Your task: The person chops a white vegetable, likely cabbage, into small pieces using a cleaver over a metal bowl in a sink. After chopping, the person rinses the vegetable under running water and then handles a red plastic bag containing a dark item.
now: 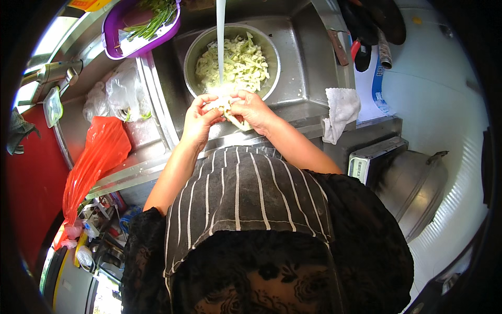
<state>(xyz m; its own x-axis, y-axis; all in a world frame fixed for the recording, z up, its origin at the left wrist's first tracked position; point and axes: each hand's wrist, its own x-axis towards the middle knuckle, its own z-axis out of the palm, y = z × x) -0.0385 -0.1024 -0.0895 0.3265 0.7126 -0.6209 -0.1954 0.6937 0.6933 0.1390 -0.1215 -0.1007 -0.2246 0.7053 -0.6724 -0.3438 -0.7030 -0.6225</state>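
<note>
Both hands meet at the near rim of a round metal basin (276, 62) in a steel sink. My left hand (200, 117) pinches one side of a pale green vegetable piece (237, 122). On its other side my right hand (253, 112) grips the same piece with thumb and fingers; its exact kind is unclear. Cut or torn pale green vegetable pieces (239, 64) fill much of the basin. A whitish stream, apparently water (220, 43), comes down over them, and glare hides detail where it lands.
Left of the sink, a purple basin (147, 49) holds leafy greens (157, 19). Clear plastic bags (125, 88) and a red plastic bag (102, 145) lie in the left basin. A whitish cloth (340, 112) hangs over the right edge, near a wooden-handled tool (338, 47) and dark pans (382, 19).
</note>
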